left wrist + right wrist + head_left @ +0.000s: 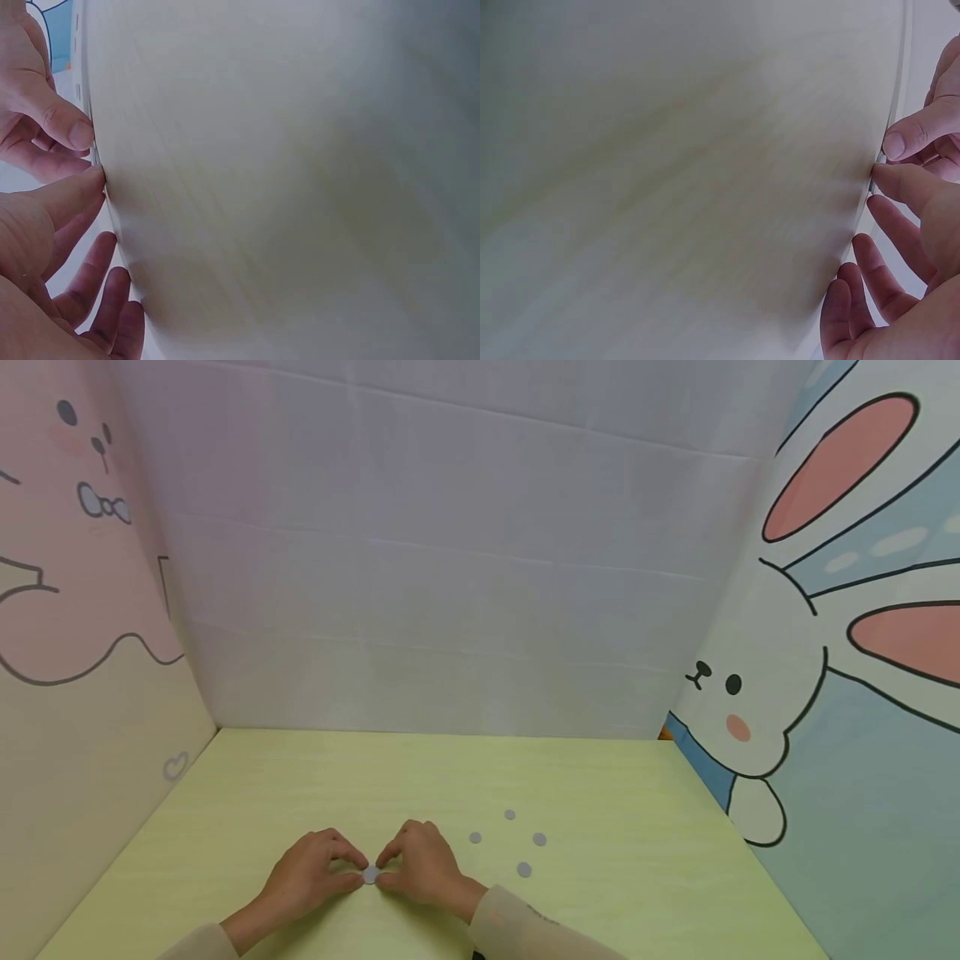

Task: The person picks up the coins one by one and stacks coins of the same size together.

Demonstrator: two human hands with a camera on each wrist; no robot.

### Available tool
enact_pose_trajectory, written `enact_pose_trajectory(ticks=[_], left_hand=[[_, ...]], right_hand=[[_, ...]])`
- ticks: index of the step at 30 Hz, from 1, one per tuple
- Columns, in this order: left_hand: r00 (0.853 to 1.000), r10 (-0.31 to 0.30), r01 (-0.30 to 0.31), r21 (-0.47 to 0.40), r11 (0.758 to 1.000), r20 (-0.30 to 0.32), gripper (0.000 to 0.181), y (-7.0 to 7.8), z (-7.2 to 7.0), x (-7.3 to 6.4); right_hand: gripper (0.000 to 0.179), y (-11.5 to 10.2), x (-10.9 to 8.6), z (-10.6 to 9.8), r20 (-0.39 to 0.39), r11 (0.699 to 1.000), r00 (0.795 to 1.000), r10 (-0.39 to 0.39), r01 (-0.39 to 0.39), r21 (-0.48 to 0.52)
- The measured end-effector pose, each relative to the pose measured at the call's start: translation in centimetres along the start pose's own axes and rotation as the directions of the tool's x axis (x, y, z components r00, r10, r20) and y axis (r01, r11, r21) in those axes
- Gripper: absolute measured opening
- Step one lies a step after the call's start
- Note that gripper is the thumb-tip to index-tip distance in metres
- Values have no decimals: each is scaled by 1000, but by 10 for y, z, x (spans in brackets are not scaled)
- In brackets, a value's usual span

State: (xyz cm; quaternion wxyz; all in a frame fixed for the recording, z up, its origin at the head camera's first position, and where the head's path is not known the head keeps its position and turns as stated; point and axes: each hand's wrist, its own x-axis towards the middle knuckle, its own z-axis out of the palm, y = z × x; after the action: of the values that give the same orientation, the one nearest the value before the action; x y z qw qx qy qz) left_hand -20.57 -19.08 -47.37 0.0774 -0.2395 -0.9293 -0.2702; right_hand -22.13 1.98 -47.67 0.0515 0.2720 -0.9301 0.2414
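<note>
A small flat grey disc lies at the front of the pale yellow table, between the two hands. From its left side, my left hand pinches it with thumb and forefinger; the right hand does the same from the right. In the left wrist view, the left hand's thumb comes right up against the other hand's thumb, low at the tabletop. The right wrist view shows the right hand's other fingers spread loosely along the table surface, and only a thin edge of the disc.
Several more grey discs lie apart from each other to the right of the hands, among them a far one and a near one. A white sheet closes off the table's back. Printed panels with cartoon animals, such as a rabbit, flank both sides.
</note>
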Motion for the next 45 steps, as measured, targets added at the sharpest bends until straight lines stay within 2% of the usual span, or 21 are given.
enact_pose_trajectory(ticks=[15, 23, 31, 39, 45], left_hand=[[1000, 8, -8, -10, 1000, 15, 16, -2, 2, 0], [1000, -3, 3, -4, 1000, 4, 17, -5, 6, -2], [1000, 21, -21, -20, 1000, -24, 17, -4, 9, -3], [1000, -24, 24, -6, 1000, 7, 17, -3, 9, -4], [1000, 10, -10, 2, 1000, 5, 15, -2, 8, -5]], right_hand=[[10, -1, -1, 1, -4, 1000, 1000, 10, -10, 3], [6, -1, -1, 2, -5, 999, 999, 32, -32, -9], [6, -1, -2, 5, -5, 999, 999, 38, -38, -23], [6, -2, -4, 7, 24, 998, 997, 67, -67, -17], [6, -2, -3, 8, 22, 998, 998, 65, -65, -18]])
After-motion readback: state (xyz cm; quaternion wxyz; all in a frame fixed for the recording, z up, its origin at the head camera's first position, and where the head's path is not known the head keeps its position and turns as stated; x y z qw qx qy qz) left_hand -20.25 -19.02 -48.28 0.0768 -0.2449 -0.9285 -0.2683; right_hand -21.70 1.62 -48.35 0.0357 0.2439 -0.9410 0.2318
